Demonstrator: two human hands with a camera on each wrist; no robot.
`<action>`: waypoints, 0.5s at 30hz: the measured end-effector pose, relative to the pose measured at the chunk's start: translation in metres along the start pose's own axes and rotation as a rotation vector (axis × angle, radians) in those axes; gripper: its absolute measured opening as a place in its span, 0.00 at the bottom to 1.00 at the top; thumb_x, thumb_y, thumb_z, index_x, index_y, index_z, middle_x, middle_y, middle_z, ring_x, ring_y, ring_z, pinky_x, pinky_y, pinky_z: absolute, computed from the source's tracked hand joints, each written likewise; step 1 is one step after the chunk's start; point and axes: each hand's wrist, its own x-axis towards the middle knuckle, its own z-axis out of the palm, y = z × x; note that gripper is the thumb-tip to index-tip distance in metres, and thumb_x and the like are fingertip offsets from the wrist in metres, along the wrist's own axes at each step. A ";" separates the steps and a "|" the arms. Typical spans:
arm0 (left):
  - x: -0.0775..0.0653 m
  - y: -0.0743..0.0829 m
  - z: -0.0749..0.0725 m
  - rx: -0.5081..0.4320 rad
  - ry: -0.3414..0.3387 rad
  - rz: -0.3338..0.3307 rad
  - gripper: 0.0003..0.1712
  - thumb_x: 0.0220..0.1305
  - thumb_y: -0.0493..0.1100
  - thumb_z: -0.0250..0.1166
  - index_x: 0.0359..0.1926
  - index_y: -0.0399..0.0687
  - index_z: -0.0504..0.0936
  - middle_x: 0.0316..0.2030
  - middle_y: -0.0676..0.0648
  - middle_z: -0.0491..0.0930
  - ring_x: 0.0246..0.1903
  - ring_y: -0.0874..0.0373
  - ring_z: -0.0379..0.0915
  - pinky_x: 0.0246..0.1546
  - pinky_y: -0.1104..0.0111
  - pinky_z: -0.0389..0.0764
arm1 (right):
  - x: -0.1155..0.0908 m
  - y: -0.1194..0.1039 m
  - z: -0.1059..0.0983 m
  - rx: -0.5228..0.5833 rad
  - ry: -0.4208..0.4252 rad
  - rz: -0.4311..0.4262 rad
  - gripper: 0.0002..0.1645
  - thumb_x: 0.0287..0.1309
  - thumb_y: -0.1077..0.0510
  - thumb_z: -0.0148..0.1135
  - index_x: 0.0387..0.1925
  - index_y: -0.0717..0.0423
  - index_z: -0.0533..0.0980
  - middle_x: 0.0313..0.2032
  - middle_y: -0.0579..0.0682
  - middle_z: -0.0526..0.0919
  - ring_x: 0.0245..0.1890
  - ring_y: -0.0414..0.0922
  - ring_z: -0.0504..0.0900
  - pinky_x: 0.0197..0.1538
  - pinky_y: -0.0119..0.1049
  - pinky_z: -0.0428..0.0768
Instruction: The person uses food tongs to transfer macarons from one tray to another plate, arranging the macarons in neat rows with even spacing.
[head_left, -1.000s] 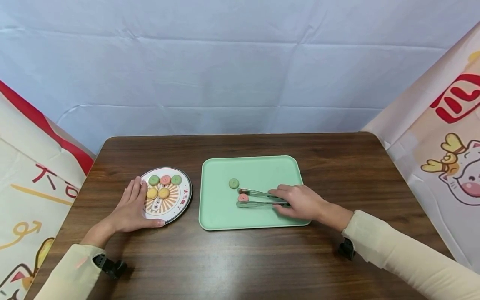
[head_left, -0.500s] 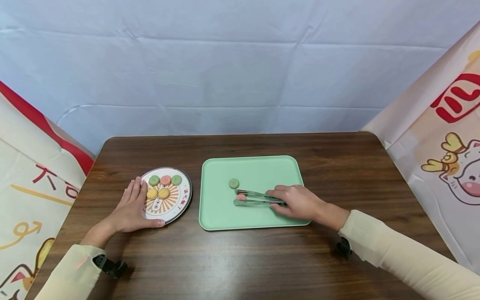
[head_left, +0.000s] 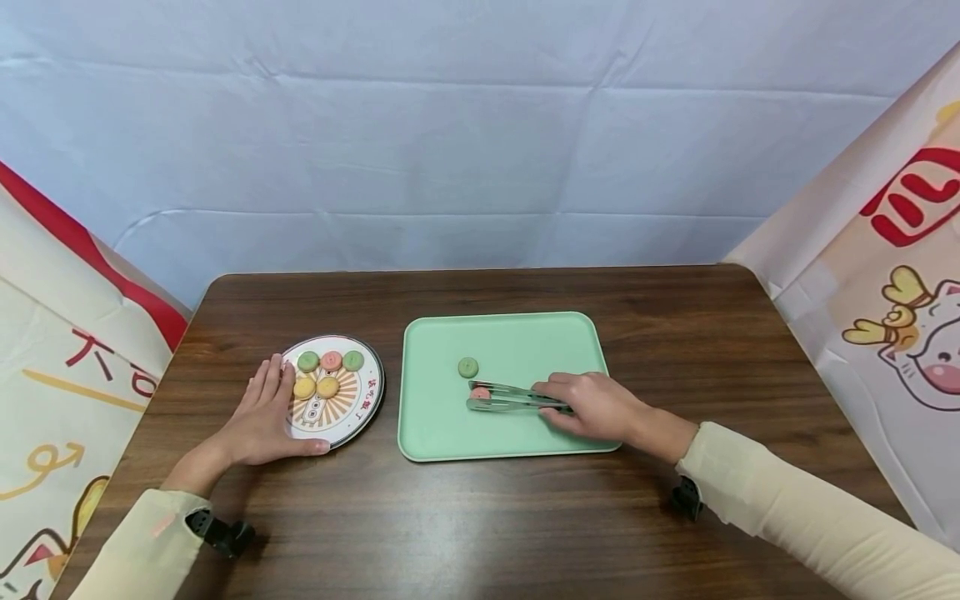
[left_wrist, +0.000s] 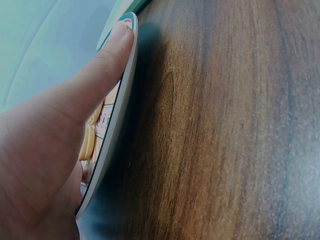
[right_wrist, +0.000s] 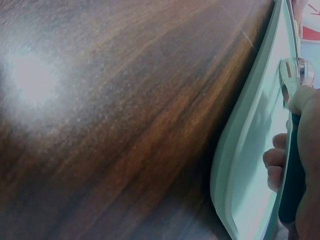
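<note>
My right hand [head_left: 598,405] grips a pair of metal tongs [head_left: 501,406] low over the pale green tray [head_left: 442,433]. The tips of the tongs stand on either side of a pink macaron [head_left: 481,392]. Just beyond it on the tray lies a green macaron [head_left: 468,367]. In the right wrist view the tongs' dark handle [right_wrist: 294,175] runs along the palm. At the left, my left hand [head_left: 261,423] rests with straight, spread fingers on the edge of a round patterned plate [head_left: 356,415]. Its thumb [left_wrist: 102,65] lies along the rim in the left wrist view.
Several macarons sit on the plate: a pink macaron [head_left: 331,360] between two green ones at the back, and yellow macarons [head_left: 327,386] in front. Plate and tray stand apart on a dark wooden table [head_left: 450,525]. A pale cloth [head_left: 480,150] hangs behind it.
The tongs and right hand have shifted slightly left, and the tips have drawn closer around the pink macaron, which has moved a little left too. The left hand and plate have stayed still.
</note>
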 end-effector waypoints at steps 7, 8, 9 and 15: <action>0.000 0.000 0.001 -0.004 0.001 0.001 0.86 0.45 0.78 0.72 0.76 0.22 0.34 0.77 0.27 0.21 0.76 0.32 0.15 0.72 0.37 0.32 | -0.001 0.001 0.002 0.000 0.007 -0.006 0.16 0.67 0.55 0.66 0.53 0.55 0.83 0.37 0.44 0.83 0.24 0.33 0.77 0.31 0.34 0.81; 0.000 0.000 0.001 -0.005 0.003 0.001 0.86 0.45 0.78 0.72 0.76 0.22 0.34 0.77 0.27 0.21 0.76 0.32 0.15 0.72 0.37 0.32 | -0.001 0.002 0.002 -0.001 0.009 -0.007 0.16 0.66 0.55 0.66 0.53 0.55 0.83 0.37 0.44 0.83 0.23 0.32 0.77 0.31 0.34 0.81; -0.001 0.000 0.001 -0.006 0.005 0.000 0.85 0.45 0.77 0.73 0.76 0.22 0.34 0.77 0.27 0.21 0.76 0.32 0.15 0.72 0.37 0.32 | -0.001 0.002 0.003 -0.001 0.011 -0.009 0.16 0.66 0.55 0.66 0.53 0.55 0.83 0.37 0.43 0.83 0.23 0.32 0.76 0.31 0.34 0.80; -0.003 0.008 -0.004 -0.009 0.018 -0.002 0.84 0.44 0.73 0.75 0.76 0.21 0.37 0.77 0.25 0.24 0.76 0.30 0.19 0.72 0.36 0.34 | -0.002 0.000 0.003 -0.003 0.030 -0.012 0.17 0.66 0.55 0.67 0.53 0.56 0.83 0.37 0.44 0.83 0.23 0.33 0.77 0.31 0.35 0.81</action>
